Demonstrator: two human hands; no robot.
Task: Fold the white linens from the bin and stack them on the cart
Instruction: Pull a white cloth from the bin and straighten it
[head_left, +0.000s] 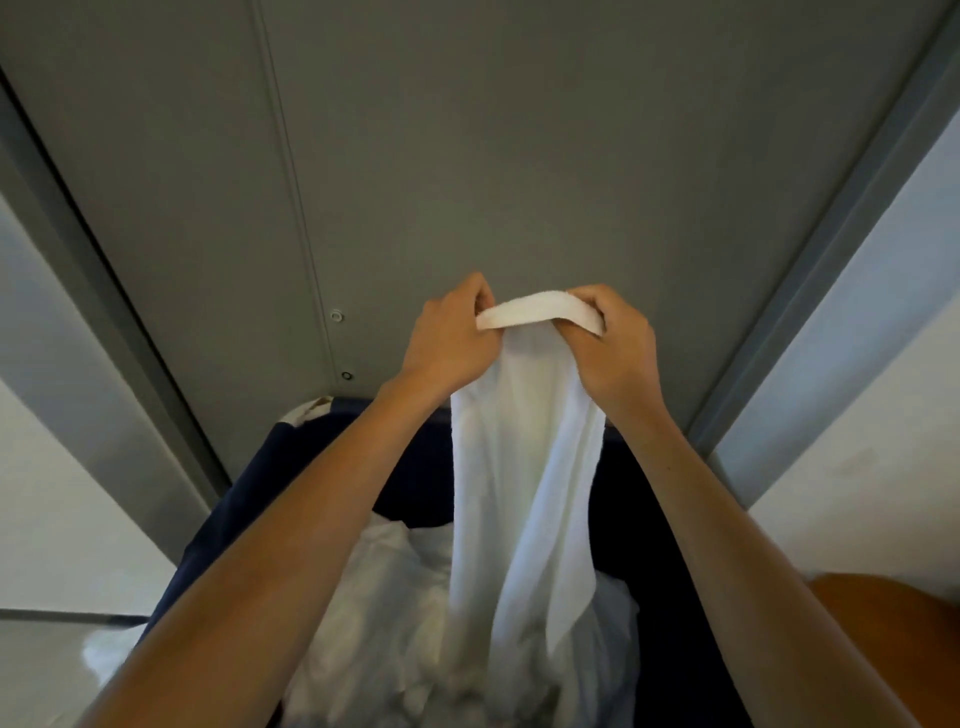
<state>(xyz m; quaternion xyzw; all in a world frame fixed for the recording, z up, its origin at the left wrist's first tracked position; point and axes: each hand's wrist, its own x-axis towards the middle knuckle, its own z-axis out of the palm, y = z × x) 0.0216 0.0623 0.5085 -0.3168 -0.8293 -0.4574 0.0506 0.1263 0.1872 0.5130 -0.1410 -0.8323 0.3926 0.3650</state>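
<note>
Head view: the left hand (447, 338) and right hand (613, 343) hold a white towel (524, 467) up by its top hem, fingers pinching it close together, so it hangs straight above the dark blue bin (291, 467) of white linens (384, 623), probably to find corners for folding.

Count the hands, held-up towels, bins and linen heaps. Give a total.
Hands: 2, left hand and right hand
Towel: 1, gripped by both hands
Bin: 1, dark blue
Heap of linens: 1, in the bin
Total: 5
</note>
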